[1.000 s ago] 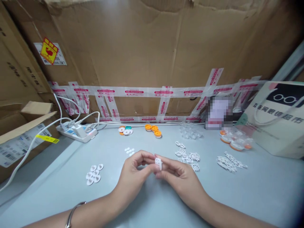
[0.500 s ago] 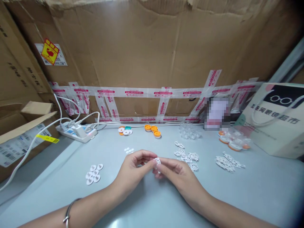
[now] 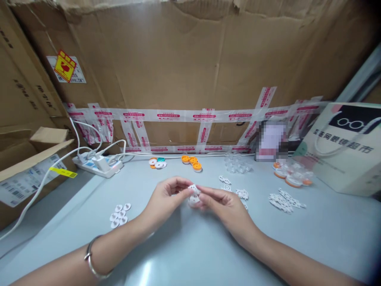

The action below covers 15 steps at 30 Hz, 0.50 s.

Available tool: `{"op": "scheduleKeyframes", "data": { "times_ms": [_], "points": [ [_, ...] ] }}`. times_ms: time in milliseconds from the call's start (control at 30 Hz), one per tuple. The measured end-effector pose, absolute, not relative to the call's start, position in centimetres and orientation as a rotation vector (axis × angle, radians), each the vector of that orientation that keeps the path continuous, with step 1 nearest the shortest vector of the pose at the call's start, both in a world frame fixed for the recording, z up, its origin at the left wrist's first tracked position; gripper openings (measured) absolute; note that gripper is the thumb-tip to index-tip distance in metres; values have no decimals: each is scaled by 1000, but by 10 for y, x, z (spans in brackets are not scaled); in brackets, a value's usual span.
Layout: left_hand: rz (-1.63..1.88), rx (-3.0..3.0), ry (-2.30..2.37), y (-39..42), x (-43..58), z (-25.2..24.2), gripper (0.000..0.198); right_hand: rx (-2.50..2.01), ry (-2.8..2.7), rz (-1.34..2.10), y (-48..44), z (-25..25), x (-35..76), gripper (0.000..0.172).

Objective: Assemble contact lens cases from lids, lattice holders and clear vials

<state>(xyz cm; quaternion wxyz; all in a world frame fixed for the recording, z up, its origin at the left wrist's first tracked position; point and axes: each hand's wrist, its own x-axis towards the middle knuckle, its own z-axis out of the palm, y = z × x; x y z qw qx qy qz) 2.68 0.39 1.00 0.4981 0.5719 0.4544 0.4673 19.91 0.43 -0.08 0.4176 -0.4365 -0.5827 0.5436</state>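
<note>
A small white openwork plastic piece point(image 3: 194, 190) is held in both hands at the middle of the table, with a rounded part under it. My left hand point(image 3: 168, 198) pinches it from the left between thumb and fingers. From the right, the thumb and fingers of my right hand point(image 3: 228, 204) close on it. White openwork plastic pieces point(image 3: 242, 194) lie just behind my right hand, which hides some of them. Left of my left forearm sit several white discs with short stems point(image 3: 119, 214).
More white openwork strips point(image 3: 285, 200) lie at the right. Orange round parts point(image 3: 195, 165), clear plastic cups point(image 3: 238, 163) and orange-based clear parts point(image 3: 293, 174) line the back. A power strip point(image 3: 102, 169), an open carton point(image 3: 35, 171) and a paper bag point(image 3: 342, 159) flank them.
Both hands have moved slightly up and left. The white piece has been turned, and a rounded lower part now shows. My left hand now covers the small white bits behind it.
</note>
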Motion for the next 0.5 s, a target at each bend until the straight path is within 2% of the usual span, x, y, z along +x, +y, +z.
{"op": "scheduleKeyframes", "data": {
  "times_ms": [167,267,333,500],
  "points": [
    [1133,1590,1268,16,17,10,21,-1238,-1778,778,16,-3,212,49],
    [1069,1732,1338,17,18,7,15,-1258,-2020,719,19,-10,211,54],
    [1044,1775,1327,15,20,4,14,-1242,-2095,721,19,-14,209,50],
    [1002,1817,1283,15,22,-1,15,-1224,-2150,666,18,-20,204,25]
  ]
}}
